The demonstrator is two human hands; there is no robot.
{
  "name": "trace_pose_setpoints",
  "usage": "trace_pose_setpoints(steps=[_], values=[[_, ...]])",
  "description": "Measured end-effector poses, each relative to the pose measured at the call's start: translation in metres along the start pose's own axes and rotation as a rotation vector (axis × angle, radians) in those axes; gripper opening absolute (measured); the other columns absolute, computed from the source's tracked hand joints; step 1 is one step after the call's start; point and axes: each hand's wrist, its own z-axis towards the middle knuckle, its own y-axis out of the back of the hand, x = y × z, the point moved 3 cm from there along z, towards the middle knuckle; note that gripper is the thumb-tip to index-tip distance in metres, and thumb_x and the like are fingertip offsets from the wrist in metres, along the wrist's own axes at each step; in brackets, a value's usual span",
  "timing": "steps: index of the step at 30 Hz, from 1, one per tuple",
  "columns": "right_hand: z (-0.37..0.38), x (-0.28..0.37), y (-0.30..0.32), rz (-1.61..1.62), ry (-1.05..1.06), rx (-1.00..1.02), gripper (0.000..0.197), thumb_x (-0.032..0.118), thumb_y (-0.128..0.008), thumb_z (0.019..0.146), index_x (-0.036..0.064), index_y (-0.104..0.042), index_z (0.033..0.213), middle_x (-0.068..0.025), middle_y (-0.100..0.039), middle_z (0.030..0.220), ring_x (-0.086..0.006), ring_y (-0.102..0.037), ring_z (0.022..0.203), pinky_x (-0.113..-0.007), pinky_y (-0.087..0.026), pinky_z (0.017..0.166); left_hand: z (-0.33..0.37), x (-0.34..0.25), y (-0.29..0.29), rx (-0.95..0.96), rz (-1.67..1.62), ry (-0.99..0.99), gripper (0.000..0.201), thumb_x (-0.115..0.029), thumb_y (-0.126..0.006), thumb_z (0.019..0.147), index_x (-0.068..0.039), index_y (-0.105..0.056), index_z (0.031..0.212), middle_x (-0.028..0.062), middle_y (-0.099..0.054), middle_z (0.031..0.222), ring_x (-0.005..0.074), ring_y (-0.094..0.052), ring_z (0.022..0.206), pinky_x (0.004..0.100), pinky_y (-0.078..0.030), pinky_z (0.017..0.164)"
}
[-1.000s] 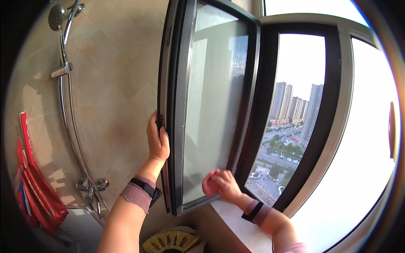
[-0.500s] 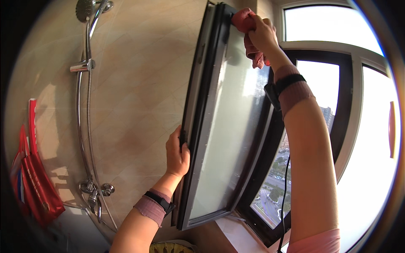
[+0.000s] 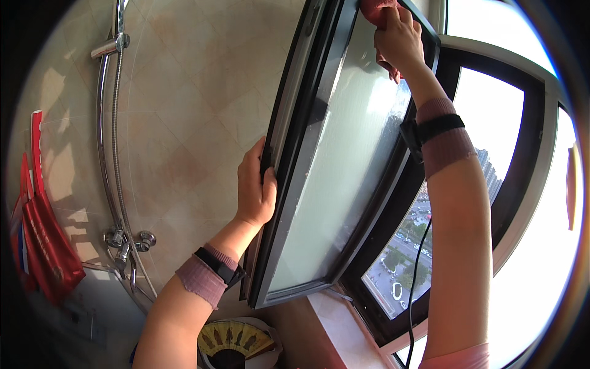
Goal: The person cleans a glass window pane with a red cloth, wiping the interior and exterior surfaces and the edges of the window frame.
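Note:
A dark-framed window sash (image 3: 307, 123) with frosted glass (image 3: 344, 166) stands swung inward, tilted in view. My left hand (image 3: 255, 187) is closed round the sash's left edge, with the thumb on the near side by a small black handle part (image 3: 267, 160). My right hand (image 3: 402, 43) grips a pinkish-red cloth (image 3: 376, 11) against the upper part of the pane, near the top of the frame. Part of the cloth hangs below the fingers. The upper glass looks wet and streaked where light falls on it.
Behind the sash is the dark window opening (image 3: 455, 61), with streets and buildings far below. A black cord (image 3: 418, 270) hangs beside it. On the left are a shower rail (image 3: 103, 135), a tap (image 3: 125, 249) and red bags (image 3: 52, 246). A yellow patterned fan (image 3: 236, 337) lies low down.
The whole view has shifted, so the sash appears higher and more tilted, and more of the fan shows. My right hand keeps the cloth near the pane's top; my left still holds the edge.

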Motion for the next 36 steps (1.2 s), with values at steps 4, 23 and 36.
trace_pose_setpoints(steps=[4, 23, 36], values=[[-0.044, 0.009, -0.002, -0.009, 0.040, -0.112, 0.055, 0.017, -0.064, 0.080, 0.0151, -0.051, 0.133, -0.0125, -0.050, 0.136, -0.0429, -0.051, 0.122, -0.050, -0.053, 0.095, 0.002, 0.000, -0.003, 0.009, -0.022, 0.006, 0.054, -0.015, -0.043, 0.096, 0.004, -0.037, 0.146, 0.0243, -0.049, 0.140, 0.0390, -0.049, 0.126, 0.0469, -0.037, 0.109], [-0.558, 0.172, 0.079, 0.307, 0.006, 0.425, 0.046, 0.017, -0.062, 0.078, 0.0037, -0.060, 0.122, -0.0266, -0.049, 0.133, -0.0506, -0.044, 0.128, -0.062, -0.043, 0.096, 0.004, -0.002, 0.004, -0.003, -0.026, 0.066, 0.054, -0.011, -0.040, 0.093, 0.004, -0.039, 0.145, 0.0228, -0.049, 0.141, 0.0367, -0.049, 0.128, 0.0432, -0.036, 0.112], [-0.327, 0.096, 0.091, 0.733, -0.258, 0.289, 0.046, -0.002, -0.058, 0.064, 0.0032, -0.063, 0.110, -0.0189, -0.057, 0.099, -0.0423, -0.054, 0.098, -0.049, -0.049, 0.087, 0.003, -0.001, 0.009, -0.014, 0.079, 0.019, 0.054, -0.011, -0.044, 0.092, 0.002, -0.040, 0.145, 0.0244, -0.050, 0.138, 0.0426, -0.049, 0.125, 0.0469, -0.036, 0.109]])
